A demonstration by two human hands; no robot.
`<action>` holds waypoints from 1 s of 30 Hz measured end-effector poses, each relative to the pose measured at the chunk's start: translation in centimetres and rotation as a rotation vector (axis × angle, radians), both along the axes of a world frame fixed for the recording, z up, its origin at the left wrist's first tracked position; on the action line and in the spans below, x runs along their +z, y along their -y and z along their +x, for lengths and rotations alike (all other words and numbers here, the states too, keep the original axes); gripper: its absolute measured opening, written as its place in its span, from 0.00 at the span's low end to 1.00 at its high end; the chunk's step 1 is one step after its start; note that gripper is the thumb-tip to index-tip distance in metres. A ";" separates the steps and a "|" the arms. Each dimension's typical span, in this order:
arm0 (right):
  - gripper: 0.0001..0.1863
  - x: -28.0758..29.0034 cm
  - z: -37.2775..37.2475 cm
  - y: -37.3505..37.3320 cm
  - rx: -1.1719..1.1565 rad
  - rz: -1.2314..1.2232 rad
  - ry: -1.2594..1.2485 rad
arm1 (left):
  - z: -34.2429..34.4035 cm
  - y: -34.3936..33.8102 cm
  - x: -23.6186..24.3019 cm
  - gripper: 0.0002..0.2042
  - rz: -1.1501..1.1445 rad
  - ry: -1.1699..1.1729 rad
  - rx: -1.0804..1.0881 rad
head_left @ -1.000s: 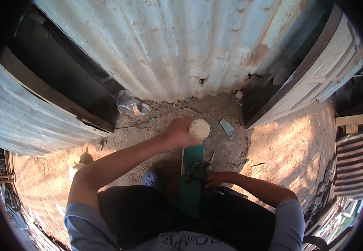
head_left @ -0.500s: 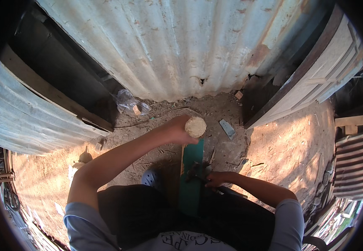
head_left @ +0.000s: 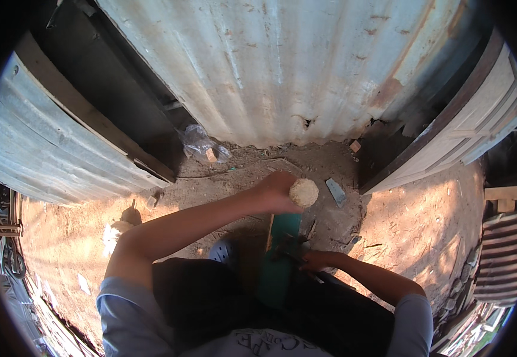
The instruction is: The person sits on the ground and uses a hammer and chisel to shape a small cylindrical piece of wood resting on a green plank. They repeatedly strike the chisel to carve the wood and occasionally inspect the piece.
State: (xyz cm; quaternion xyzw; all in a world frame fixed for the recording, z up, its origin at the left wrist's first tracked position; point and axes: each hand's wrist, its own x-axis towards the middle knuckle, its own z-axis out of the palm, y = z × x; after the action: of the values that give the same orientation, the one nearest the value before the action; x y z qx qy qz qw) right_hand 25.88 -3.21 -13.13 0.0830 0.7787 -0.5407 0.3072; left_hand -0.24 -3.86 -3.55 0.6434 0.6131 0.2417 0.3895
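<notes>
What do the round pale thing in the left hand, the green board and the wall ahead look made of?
Round piece: likely raw wood or fibre, with a pale rough face. Green board: probably painted wood, with a flat matte coat. Wall: corrugated metal sheet, ribbed, with rust patches.

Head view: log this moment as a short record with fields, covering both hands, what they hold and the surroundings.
left hand: raised, gripping a pale round wooden piece
right hand: low, at the green plank, on a small dark tool, kind unclear
plank: runs lengthwise between the person's knees
ground: bare dirt, grey block, clear plastic bag
backdrop: corrugated metal sheet
</notes>
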 end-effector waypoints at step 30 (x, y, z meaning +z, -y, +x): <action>0.17 9.3 3.6 -2.0 -0.254 0.504 0.267 | -0.7 1.5 2.7 0.26 -0.126 0.078 0.076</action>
State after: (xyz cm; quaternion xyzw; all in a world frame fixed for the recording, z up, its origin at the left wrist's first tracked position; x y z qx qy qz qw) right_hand 29.48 -1.24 -3.82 0.3237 0.8243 -0.3490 0.3066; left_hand -0.99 -5.32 -0.86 0.5838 0.6357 0.2419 0.4433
